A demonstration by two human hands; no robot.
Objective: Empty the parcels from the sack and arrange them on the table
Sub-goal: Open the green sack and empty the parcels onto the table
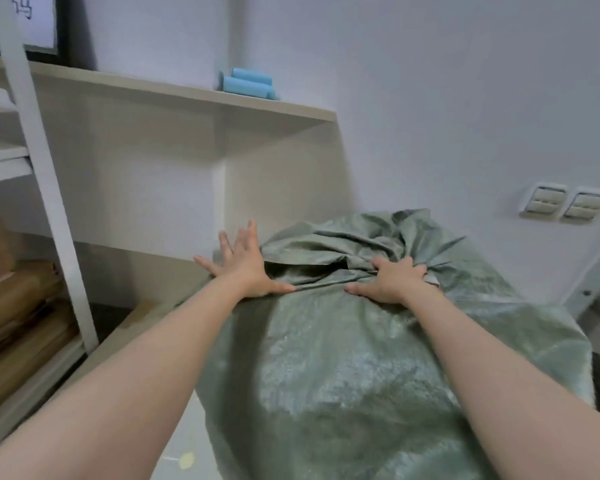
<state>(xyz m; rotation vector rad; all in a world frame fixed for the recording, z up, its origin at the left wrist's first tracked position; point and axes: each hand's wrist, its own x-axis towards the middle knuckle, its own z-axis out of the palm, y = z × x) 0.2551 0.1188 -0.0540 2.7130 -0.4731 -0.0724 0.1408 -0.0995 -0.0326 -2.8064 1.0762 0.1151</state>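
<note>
A bulging grey-green woven sack (pixel 343 368) fills the lower middle of the view, lying on a pale table (pixel 129 344). Its crumpled mouth (pixel 326 263) points away from me, toward the wall. My left hand (pixel 239 263) is spread flat with straight fingers at the left edge of the mouth, thumb touching the fabric. My right hand (pixel 394 278) has its fingers curled into the bunched fabric at the right side of the mouth. No parcels show; the contents are hidden inside the sack.
A beige shelf (pixel 194 95) runs above the table and carries blue rolls (pixel 248 84). A white metal rack (pixel 45 174) at left holds brown cardboard packages (pixel 18 299). Wall sockets (pixel 565 202) sit at right.
</note>
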